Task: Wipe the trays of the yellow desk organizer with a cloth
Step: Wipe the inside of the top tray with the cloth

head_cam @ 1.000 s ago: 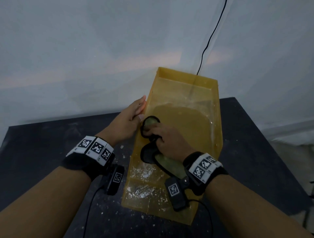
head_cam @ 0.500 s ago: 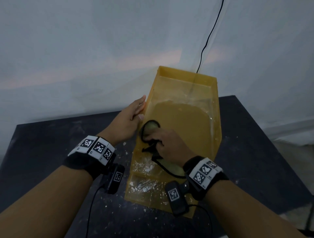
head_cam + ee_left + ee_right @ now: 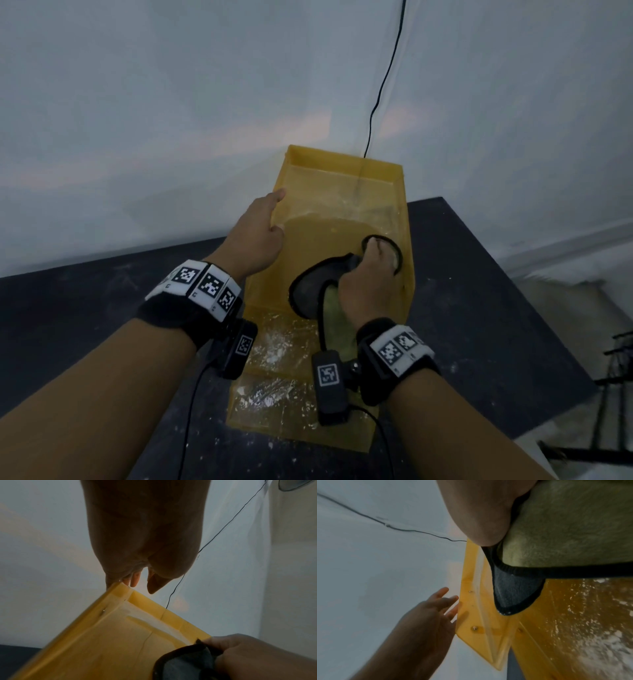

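I am mid-wipe on the top tray: right hand (image 3: 368, 286) clutches the cloth (image 3: 310, 291); left hand (image 3: 258, 240), fingers spread, steadies the yellow desk organizer (image 3: 406, 240). Next, I judge, the dusty near trays.

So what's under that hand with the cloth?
Under the right hand is the cloth, pressed on a tray of the yellow organizer. The patch of tray beneath the cloth is covered.

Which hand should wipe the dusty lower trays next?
Probably the right hand: it already grips the cloth inside the organizer, just above the white-speckled lower trays. The left hand holds no cloth; its fingers rest against the organizer's side wall.
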`<move>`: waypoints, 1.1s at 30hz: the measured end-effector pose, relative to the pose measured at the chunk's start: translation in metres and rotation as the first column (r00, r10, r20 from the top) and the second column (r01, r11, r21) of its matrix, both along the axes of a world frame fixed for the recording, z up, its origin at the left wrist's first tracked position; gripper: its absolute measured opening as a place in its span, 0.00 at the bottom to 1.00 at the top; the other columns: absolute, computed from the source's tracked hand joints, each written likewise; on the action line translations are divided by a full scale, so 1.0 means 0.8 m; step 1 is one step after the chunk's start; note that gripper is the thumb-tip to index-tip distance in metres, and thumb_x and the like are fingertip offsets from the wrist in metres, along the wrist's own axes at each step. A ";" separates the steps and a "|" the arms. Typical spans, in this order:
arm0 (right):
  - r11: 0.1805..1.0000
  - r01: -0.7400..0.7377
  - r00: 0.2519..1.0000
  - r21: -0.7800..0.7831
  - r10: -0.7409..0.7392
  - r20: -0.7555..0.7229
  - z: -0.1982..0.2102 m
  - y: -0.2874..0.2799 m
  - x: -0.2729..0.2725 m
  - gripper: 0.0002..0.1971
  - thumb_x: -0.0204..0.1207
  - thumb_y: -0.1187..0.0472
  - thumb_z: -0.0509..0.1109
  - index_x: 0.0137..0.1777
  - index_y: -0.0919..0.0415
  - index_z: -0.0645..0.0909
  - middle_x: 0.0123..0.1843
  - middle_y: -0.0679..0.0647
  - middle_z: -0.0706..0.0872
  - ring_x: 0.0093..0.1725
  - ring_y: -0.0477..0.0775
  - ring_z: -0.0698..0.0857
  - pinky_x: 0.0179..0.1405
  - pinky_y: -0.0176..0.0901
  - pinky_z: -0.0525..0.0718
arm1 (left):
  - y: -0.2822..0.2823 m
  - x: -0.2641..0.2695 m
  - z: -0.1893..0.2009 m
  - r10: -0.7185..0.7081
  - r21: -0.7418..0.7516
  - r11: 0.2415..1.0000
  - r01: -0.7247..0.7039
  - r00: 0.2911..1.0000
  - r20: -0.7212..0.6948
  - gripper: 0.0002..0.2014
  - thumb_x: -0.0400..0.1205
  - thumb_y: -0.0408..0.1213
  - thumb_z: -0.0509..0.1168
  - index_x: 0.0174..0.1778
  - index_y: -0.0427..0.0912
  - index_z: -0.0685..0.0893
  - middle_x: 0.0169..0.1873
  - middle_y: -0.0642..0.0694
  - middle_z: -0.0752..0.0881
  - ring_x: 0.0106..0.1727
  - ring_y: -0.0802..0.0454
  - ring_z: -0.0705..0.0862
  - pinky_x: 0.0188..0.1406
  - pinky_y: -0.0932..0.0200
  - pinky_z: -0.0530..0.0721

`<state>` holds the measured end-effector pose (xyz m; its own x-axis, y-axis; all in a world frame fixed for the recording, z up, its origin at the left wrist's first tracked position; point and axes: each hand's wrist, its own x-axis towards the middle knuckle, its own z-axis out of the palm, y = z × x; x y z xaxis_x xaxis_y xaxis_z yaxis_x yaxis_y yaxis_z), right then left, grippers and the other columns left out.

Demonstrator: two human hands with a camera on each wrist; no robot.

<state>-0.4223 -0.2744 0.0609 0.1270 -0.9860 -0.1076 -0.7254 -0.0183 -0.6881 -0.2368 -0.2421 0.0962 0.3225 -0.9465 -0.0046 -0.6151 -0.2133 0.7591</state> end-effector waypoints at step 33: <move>0.836 -0.539 0.820 -0.103 0.548 0.162 -0.026 -0.127 0.044 0.30 0.76 0.71 0.59 0.78 0.52 0.76 0.80 0.50 0.77 0.78 0.45 0.73 0.81 0.43 0.68 | -0.021 0.049 -0.016 -0.168 0.012 0.985 0.172 0.974 -0.154 0.30 0.89 0.29 0.55 0.87 0.47 0.53 0.81 0.58 0.63 0.75 0.71 0.60 0.71 0.78 0.63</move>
<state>-0.3871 -0.3761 0.0399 0.6560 -0.7546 0.0164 -0.4534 -0.4114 -0.7907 -0.1974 -0.2588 0.0835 0.1504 -0.9864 -0.0659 -0.5217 -0.1358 0.8422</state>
